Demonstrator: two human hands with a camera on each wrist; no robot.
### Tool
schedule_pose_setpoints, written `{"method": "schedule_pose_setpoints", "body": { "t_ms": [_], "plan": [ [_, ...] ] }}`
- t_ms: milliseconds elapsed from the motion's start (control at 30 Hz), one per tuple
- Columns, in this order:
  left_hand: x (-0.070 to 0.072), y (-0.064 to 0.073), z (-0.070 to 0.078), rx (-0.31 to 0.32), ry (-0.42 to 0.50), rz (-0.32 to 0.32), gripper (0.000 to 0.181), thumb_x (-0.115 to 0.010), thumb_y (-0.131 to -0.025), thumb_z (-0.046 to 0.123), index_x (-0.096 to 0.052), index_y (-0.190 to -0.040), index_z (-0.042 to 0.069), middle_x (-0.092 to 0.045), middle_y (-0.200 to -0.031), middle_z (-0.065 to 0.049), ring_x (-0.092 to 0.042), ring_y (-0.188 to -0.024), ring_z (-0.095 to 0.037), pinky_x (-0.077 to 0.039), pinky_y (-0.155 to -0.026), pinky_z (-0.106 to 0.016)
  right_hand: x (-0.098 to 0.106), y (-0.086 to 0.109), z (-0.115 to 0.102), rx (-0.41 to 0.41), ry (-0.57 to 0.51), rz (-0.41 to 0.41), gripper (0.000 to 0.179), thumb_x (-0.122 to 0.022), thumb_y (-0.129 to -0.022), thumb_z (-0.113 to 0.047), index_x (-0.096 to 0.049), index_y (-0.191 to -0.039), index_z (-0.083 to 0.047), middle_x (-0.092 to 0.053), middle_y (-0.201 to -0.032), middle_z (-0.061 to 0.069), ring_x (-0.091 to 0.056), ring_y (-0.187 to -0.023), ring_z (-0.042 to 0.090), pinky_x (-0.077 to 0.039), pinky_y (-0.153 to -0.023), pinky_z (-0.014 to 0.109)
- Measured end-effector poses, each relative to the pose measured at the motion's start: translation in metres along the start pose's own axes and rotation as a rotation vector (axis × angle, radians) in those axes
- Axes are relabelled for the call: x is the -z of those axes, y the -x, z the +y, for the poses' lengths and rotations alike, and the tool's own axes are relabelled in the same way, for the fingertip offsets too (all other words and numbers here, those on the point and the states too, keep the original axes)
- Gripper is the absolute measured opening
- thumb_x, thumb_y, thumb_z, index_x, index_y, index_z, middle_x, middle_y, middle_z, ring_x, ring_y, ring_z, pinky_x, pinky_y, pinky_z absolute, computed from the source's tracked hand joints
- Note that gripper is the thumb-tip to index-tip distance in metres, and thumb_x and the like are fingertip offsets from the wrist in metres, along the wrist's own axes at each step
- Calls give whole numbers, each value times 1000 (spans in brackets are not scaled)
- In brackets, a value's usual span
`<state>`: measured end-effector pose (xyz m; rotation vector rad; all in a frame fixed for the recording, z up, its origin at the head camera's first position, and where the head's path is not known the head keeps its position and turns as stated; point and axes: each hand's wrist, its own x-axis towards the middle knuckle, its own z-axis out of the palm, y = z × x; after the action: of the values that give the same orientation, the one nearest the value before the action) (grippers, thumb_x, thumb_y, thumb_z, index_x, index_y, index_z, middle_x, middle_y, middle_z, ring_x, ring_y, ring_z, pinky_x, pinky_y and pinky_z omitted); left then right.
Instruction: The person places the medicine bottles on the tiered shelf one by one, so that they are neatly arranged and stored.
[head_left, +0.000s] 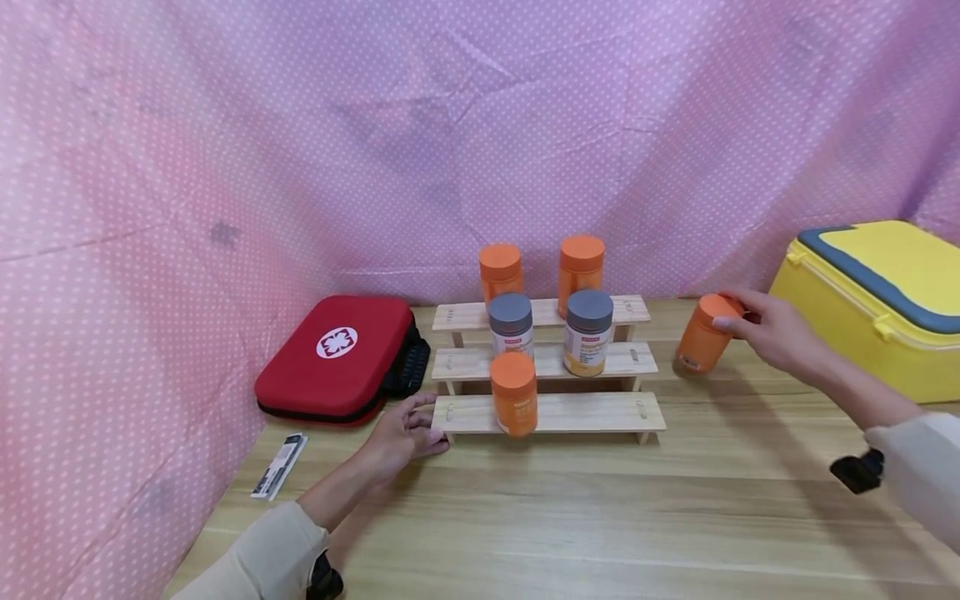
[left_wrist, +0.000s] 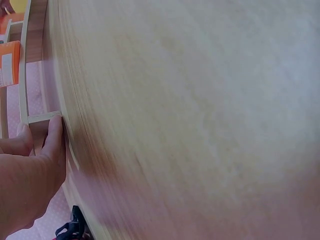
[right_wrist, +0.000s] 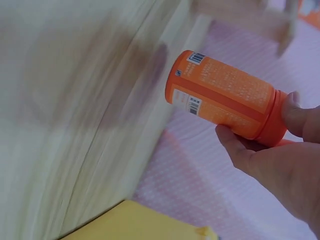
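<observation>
My right hand (head_left: 776,333) grips an orange bottle (head_left: 703,340) by its cap, tilted, close over the table right of the stepped wooden rack (head_left: 592,410). In the right wrist view thumb and fingers hold the cap end of the orange bottle (right_wrist: 220,95), its printed label showing. My left hand (head_left: 405,437) pinches the front left end of the rack's lowest step, also seen in the left wrist view. One orange bottle (head_left: 514,396) stands on that step. Two grey-capped bottles, one on the right (head_left: 588,333), stand on the middle step, and two orange bottles (head_left: 581,271) on the top step.
A red first-aid case (head_left: 337,358) lies left of the rack, with a black item (head_left: 407,367) beside it. A small white packet (head_left: 279,467) lies in front of the case. At the right stands a yellow box (head_left: 862,317) with a grey-trimmed lid. Pink dotted cloth (head_left: 420,150) hangs behind.
</observation>
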<state>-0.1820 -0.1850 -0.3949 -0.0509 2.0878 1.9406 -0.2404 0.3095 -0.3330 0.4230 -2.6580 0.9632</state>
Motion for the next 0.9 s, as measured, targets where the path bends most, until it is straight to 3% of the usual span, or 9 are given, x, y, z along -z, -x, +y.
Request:
{"method": "schedule_pose_setpoints", "body": {
  "t_ms": [167, 267, 400, 600, 833, 900],
  "plan": [
    [1, 1, 0, 7, 2, 4, 59, -50, -89, -19, -32, -143, -3, -54, -112, -26, -63, -90, -25, -56, -87, -43, 8, 26, -15, 76, -58, 13, 39, -69, -86, -2, -58, -123, 6, -61, -98, -6, -51, -80, -7, -43, -66, 4],
    [2, 1, 0, 8, 1, -1, 59, -50, -90, -18, -32, -144, -3, -54, -112, -25, -63, -90, -25, -56, -87, -42, 12, 40, -24, 71, -65, -4, 44, -71, -86, -3, -57, -127, 3, -57, -101, -22, -52, -84, -10, -43, -69, 1],
    [3, 1, 0, 4, 3, -5, 59, -51, -90, -17, -32, -143, -2, -54, -112, -25, -63, -90, -25, -56, -87, -42, 18, 55, -36, 38, -53, -31, 49, -71, -86, -7, -54, -132, -1, -55, -104, -26, -52, -87, -12, -44, -70, 1],
    [3, 1, 1, -15, 16, -4, 56, -50, -90, -18, -34, -142, -3, -54, -111, -26, -63, -90, -26, -56, -88, -43, 15, 67, -62, 53, -67, -25, 50, -74, -84, -7, -57, -131, -5, -60, -103, -23, -57, -85, -9, -48, -68, 4],
    [2, 0, 0, 0, 10, -3, 57, -50, -90, -18, -35, -142, -1, -55, -111, -25, -63, -91, -26, -56, -87, -42, -3, 66, -94, 94, -99, -66, 51, -72, -85, -7, -55, -133, -2, -64, -117, 17, -54, -93, -13, -48, -72, 3],
    [2, 0, 0, -8, 12, -14, 57, -49, -90, -18, -34, -142, -3, -55, -111, -25, -63, -91, -25, -56, -88, -42, -10, 64, -102, 94, -120, -86, 51, -71, -86, -7, -54, -134, -2, -63, -118, 19, -53, -96, -12, -47, -75, 3]
  ]
}}
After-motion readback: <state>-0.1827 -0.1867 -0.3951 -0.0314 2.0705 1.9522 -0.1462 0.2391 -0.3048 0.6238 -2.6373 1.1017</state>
